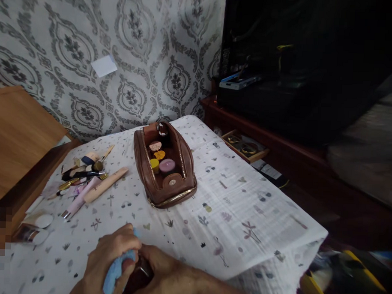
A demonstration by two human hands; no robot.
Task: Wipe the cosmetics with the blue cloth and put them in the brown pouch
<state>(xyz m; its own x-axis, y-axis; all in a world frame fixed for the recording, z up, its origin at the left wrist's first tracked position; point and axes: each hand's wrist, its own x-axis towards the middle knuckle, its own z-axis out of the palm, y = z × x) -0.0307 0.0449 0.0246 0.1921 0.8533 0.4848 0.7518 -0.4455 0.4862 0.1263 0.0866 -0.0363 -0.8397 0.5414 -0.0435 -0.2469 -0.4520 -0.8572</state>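
Observation:
At the near edge of the table my left hand (105, 257) is closed around a light blue cloth (116, 273), pressing it against a dark reddish-brown item. My right hand (166, 268) grips that dark glossy item (142, 271), perhaps a small bottle; most of it is hidden by my fingers. Beyond my hands stands a brown leather makeup bag (142, 162), its zip undone. Inside it show a pink round lid (167, 165), a yellow cap (154, 164) and other small items. To the left lie a beige tube (106, 186), a lilac tube (81, 196) and several loose cosmetics.
A white patterned cloth (226, 208) covers the table. A clear compact-like case (35, 231) lies at the left, near a wooden panel (22, 136). On the right are a drawer (245, 146) pulled out and a large dark screen (302, 60). Patterned wallpaper (136, 29) rises behind.

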